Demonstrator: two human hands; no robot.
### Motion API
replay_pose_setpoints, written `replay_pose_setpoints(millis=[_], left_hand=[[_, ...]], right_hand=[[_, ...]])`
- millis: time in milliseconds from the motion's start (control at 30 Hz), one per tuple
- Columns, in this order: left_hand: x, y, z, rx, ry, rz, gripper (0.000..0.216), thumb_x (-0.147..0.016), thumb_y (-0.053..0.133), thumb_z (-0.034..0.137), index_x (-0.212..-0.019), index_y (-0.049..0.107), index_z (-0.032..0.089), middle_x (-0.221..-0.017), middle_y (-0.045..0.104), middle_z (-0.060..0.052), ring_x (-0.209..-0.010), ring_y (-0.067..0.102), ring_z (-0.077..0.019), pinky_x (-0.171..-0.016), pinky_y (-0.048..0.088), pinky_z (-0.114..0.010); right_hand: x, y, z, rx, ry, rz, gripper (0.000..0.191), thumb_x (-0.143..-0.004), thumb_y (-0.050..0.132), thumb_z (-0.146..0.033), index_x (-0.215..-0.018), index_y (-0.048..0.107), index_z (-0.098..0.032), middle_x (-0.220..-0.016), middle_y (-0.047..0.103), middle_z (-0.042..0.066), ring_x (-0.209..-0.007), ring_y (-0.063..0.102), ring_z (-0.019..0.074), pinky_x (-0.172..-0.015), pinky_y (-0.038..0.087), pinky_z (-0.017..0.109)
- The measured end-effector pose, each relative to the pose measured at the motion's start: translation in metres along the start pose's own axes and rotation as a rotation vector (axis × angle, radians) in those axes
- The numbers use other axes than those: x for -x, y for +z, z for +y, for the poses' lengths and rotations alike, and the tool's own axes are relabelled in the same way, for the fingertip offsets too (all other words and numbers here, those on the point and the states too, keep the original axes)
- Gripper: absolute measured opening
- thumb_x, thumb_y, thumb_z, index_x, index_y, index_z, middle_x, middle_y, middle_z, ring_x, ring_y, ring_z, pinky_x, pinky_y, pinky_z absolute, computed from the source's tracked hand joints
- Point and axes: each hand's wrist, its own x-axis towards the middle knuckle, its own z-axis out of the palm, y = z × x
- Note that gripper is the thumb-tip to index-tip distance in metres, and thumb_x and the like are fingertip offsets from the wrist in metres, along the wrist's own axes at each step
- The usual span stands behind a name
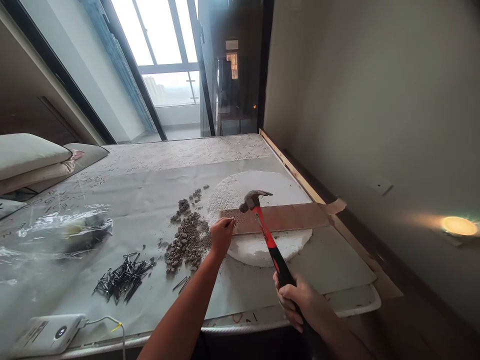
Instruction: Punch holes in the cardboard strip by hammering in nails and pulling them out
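My right hand (pixel 302 302) is wrapped round the black grip of a red-and-black claw hammer (pixel 267 235), whose steel head hangs just above the left part of a thin brown wooden strip (pixel 288 217). The strip lies across a round white foam slab (pixel 258 200). My left hand (pixel 222 235) pinches a nail (pixel 231 223) upright at the strip's left end, where many small holes or nail heads dot the wood.
A heap of dark nails (pixel 123 276) lies at the left, and a pile of small stones (pixel 187 240) sits beside my left hand. Crumpled clear plastic (pixel 63 232), a white power bank with cable (pixel 47 334), cushions (pixel 30 160) and a wall (pixel 375 100) to the right surround the covered surface (pixel 150 190).
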Motion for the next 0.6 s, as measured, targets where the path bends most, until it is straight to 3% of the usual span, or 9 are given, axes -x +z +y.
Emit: replay_pose_setpoints(millis=[333, 600], left_hand=[[0.0027, 0.0030, 0.0011, 0.019, 0.041, 0.013, 0.020, -0.079, 0.053, 0.029, -0.078, 0.070, 0.017, -0.078, 0.068, -0.006, -0.070, 0.060, -0.0155, -0.064, 0.043, -0.024], [0.0043, 0.0091, -0.0044, -0.050, 0.106, 0.035, 0.020, -0.081, 0.051, 0.026, -0.072, 0.067, 0.017, -0.073, 0.066, -0.005, -0.069, 0.058, -0.0144, -0.067, 0.042, -0.025]], right_hand=[[0.0023, 0.0049, 0.0009, 0.028, 0.001, -0.036, 0.013, -0.064, 0.046, -0.025, -0.074, 0.038, -0.021, -0.040, 0.031, -0.014, -0.026, 0.021, 0.0029, -0.025, 0.025, 0.016], [0.0009, 0.0027, 0.0060, 0.073, 0.002, 0.023, 0.018, -0.064, 0.046, -0.029, -0.078, 0.039, -0.021, -0.041, 0.033, -0.014, -0.026, 0.023, 0.0030, -0.026, 0.026, 0.015]])
